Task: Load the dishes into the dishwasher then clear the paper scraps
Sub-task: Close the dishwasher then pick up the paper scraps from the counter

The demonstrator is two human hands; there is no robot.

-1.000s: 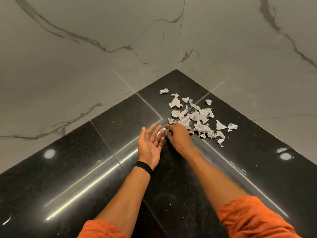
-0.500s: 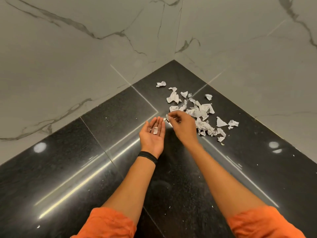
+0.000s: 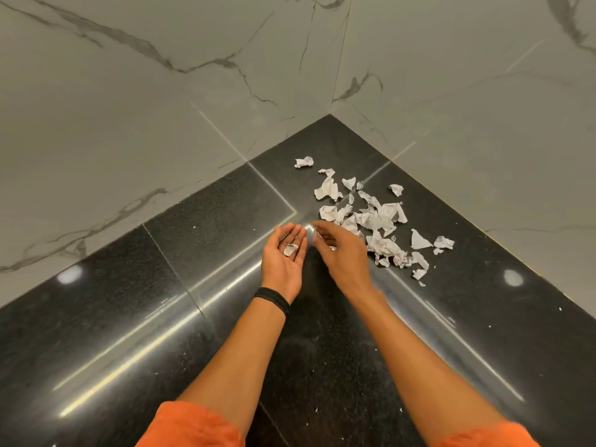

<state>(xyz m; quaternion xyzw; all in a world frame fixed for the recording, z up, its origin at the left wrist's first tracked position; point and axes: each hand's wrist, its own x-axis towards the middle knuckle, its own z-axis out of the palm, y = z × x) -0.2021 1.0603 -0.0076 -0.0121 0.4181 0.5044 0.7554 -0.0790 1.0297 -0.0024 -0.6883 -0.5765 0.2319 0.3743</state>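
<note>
White torn paper scraps (image 3: 377, 221) lie in a loose pile on the black granite counter (image 3: 161, 317), close to the inner corner. My left hand (image 3: 282, 262) is held palm up just left of the pile, fingers nearly straight, with one small scrap (image 3: 289, 250) lying on the palm. My right hand (image 3: 343, 256) hovers palm down beside it at the pile's near-left edge. Its fingers are loosely spread over a couple of small scraps (image 3: 317, 233) and do not visibly grip any. No dishes or dishwasher are in view.
Grey marble walls (image 3: 161, 124) meet in a corner behind the pile and bound the counter on both sides. A black band sits on my left wrist (image 3: 272, 298). Tiny white crumbs (image 3: 490, 326) dot the counter to the right.
My right hand lifted a scrap from the counter and dropped it onto my left palm. It now opens and pulls back toward the pile; the left hand has risen slightly.
</note>
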